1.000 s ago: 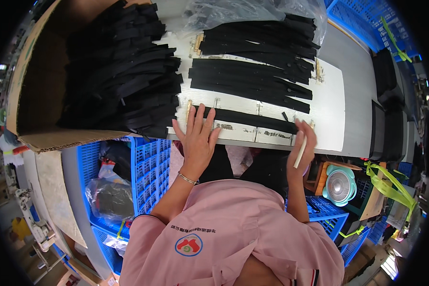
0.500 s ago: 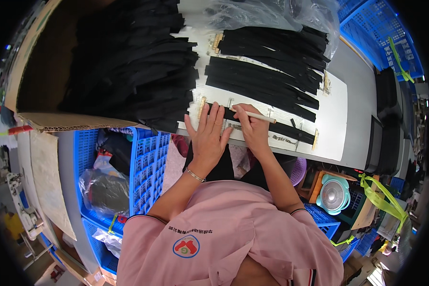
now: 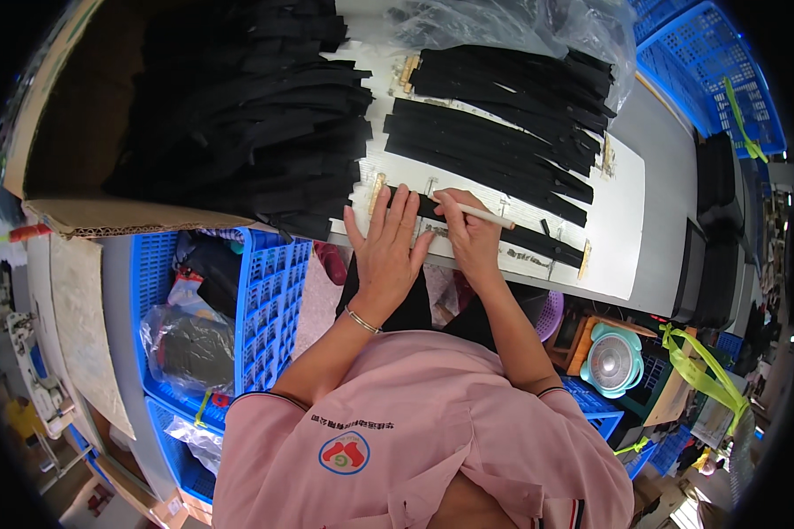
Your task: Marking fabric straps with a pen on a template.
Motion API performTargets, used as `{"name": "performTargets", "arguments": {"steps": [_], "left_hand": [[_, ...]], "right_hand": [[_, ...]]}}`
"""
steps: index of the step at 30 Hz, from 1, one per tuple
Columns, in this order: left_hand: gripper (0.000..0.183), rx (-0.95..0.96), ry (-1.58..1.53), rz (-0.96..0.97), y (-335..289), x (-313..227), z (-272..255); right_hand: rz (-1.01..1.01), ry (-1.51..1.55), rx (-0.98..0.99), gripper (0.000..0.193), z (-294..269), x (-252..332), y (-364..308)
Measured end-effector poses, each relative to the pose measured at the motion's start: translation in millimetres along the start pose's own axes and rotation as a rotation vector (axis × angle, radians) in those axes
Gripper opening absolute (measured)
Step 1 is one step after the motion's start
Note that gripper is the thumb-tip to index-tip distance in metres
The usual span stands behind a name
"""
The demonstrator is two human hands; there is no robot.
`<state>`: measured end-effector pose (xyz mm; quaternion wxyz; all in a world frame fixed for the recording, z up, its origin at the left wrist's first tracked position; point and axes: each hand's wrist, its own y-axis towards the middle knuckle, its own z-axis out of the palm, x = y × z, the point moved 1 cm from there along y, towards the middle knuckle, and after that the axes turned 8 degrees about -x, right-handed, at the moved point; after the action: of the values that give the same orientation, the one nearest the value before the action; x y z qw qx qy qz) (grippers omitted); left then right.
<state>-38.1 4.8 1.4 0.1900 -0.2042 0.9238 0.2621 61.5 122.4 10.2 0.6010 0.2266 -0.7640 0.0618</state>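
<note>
My left hand (image 3: 386, 251) lies flat with fingers spread, its fingertips pressing the left end of a black fabric strip (image 3: 543, 245) on a white board (image 3: 622, 207). Close beside it, my right hand (image 3: 472, 247) pinches a white pen-like stick (image 3: 487, 214), its tip low over the strip near small marks drawn on the board. Tan tape-like stops (image 3: 377, 191) sit by the strip's ends. Beyond the hands lies a row of black strips (image 3: 485, 150), with another bunch of black strips (image 3: 512, 88) farther back.
On the left, a cardboard box (image 3: 132, 219) holds a large heap of black strips (image 3: 256, 132). Clear plastic sheeting (image 3: 494, 26) lies at the back. Blue crates (image 3: 273, 309) stand below the table on the left, and a turquoise fan (image 3: 614, 360) at the lower right.
The view has shifted slightly. Both hands stay in nearly the same place, with the stick still in my right hand at the strip.
</note>
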Motion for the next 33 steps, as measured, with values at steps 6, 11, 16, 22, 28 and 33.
{"name": "performTargets", "arguments": {"steps": [6,11,16,22,28,33], "left_hand": [[0.060,-0.003,0.016,-0.007,-1.6,1.6,1.2],[0.059,0.003,0.015,0.008,0.9,-0.6,2.4],[0.059,0.031,0.029,-0.006,0.1,1.0,0.2],[0.059,0.005,0.041,0.035,0.9,0.2,2.3],[0.062,0.029,0.042,0.029,0.3,0.4,0.6],[0.061,-0.014,-0.024,-0.006,0.0,-16.8,1.3]], "right_hand": [[0.017,0.011,0.120,0.021,-5.7,2.4,-0.4],[-0.076,-0.039,0.086,0.022,-6.1,-3.7,-0.1],[0.044,0.105,0.114,0.023,-9.9,-2.0,-3.5],[-0.006,-0.002,-0.215,0.028,-72.5,-6.0,-16.1],[0.099,-0.071,-0.277,0.026,-89.9,-13.7,-16.0],[0.093,-0.040,-0.276,0.023,-89.2,-17.2,-17.0]]}}
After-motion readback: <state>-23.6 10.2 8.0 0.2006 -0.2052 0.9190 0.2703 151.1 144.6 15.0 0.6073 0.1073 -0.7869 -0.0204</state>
